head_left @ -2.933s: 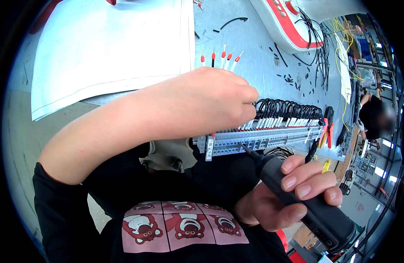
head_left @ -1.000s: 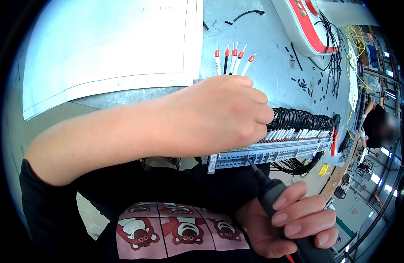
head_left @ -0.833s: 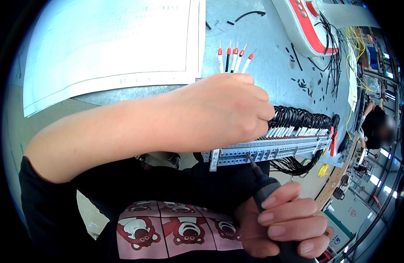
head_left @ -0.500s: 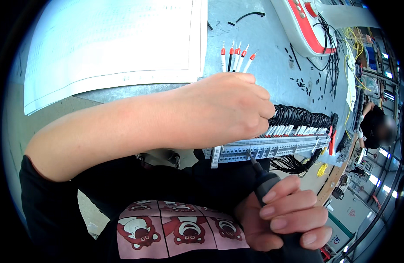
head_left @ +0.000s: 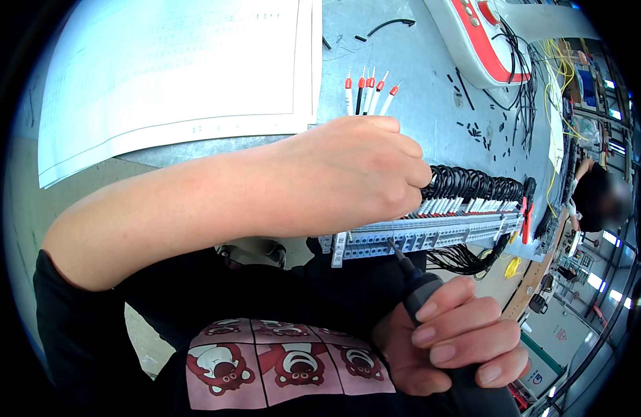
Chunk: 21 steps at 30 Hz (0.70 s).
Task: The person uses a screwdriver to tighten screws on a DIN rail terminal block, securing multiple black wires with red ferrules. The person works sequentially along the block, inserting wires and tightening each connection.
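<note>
While the right hand [head_left: 466, 340] aims a black driver [head_left: 421, 292] at the grey strip [head_left: 445, 235], the left hand [head_left: 372, 174] bends over its left part.

The strip sits by the near edge of the table [head_left: 431, 111], and the driver's tip is at its little holes; the right fingers wrap snugly around the driver, but the left fingertips are hidden, so I can't tell if they pinch anything, though five red-tipped wires [head_left: 362, 83] poke up behind that hand; lots of black loops [head_left: 480, 184] look done along the far side, while those five wires seem left to do; a white tag [head_left: 338, 250] on the strip's left end has dark writing, and the print on the big paper sheets [head_left: 181, 69] is too pale to read.
</note>
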{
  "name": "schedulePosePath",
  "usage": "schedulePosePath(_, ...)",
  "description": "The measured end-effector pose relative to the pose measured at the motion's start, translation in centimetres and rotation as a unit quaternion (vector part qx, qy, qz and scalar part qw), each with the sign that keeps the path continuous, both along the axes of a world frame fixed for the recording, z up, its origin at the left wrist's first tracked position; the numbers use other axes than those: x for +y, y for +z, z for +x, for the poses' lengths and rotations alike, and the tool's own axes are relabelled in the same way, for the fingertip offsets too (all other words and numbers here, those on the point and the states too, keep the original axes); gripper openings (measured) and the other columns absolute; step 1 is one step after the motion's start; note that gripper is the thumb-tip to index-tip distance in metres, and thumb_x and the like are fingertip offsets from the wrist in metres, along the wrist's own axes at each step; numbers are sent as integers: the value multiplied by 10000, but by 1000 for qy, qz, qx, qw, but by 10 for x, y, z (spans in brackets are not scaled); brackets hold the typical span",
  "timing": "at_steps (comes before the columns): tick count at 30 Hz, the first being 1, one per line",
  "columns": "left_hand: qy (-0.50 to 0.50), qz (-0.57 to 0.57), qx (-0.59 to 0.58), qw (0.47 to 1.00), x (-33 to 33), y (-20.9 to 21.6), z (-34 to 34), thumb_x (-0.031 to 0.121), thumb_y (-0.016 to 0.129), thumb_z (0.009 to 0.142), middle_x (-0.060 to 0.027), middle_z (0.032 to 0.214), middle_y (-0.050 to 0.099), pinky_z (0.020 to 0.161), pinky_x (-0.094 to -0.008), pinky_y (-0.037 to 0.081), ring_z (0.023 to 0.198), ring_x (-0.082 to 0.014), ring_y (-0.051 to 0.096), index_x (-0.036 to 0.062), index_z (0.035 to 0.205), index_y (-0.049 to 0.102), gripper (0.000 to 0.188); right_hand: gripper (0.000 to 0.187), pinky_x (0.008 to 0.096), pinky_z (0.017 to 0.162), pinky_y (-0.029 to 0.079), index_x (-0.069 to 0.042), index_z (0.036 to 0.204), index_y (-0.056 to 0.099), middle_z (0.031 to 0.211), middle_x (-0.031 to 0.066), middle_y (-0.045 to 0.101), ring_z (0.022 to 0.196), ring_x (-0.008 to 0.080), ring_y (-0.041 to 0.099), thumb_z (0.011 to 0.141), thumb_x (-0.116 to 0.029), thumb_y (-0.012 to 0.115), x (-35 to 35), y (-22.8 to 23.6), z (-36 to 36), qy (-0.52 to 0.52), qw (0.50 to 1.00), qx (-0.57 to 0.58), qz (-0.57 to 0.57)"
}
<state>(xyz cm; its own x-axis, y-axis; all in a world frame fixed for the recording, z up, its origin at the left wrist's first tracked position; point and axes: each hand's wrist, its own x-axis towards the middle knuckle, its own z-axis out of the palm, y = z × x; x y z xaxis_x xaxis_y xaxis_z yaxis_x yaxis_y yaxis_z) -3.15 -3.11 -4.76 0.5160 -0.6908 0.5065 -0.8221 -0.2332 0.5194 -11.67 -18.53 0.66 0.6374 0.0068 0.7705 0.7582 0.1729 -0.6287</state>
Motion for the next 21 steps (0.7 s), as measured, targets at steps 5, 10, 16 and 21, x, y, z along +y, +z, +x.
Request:
schedulePosePath(5,4,14,4,1000,1,2,-2,87,622,729,-10,740,473,695,-292,420,769,-154,521,70,675,546,95,450,356,570,536,-73,1048,389,826,96,613,623,229,608,816,-19,771,0,0,0,2,1000,0,3)
schedulePosePath(10,3,9,2,1000,-1,2,-1,81,626,726,-10,738,474,700,-291,423,765,-151,523,70,671,551,94,434,353,564,538,-74,1039,393,816,93,613,619,222,607,823,-25,766,-1,-1,-1,-3,1000,1,19)
schedulePosePath(16,5,17,-1,1000,2,4,-1,76,628,720,-13,729,471,703,-292,425,765,-157,525,73,656,538,111,403,344,554,542,-74,1022,408,813,92,615,614,220,611,831,-25,759,-1,2,-4,5,1000,13,-4)
schedulePosePath(21,9,16,-7,1000,3,6,-2,81,626,726,-22,737,471,705,-298,436,749,-173,529,67,663,523,122,397,348,557,538,-73,1040,406,816,92,617,616,223,612,845,-32,749,-7,2,-1,46,999,3,-27)
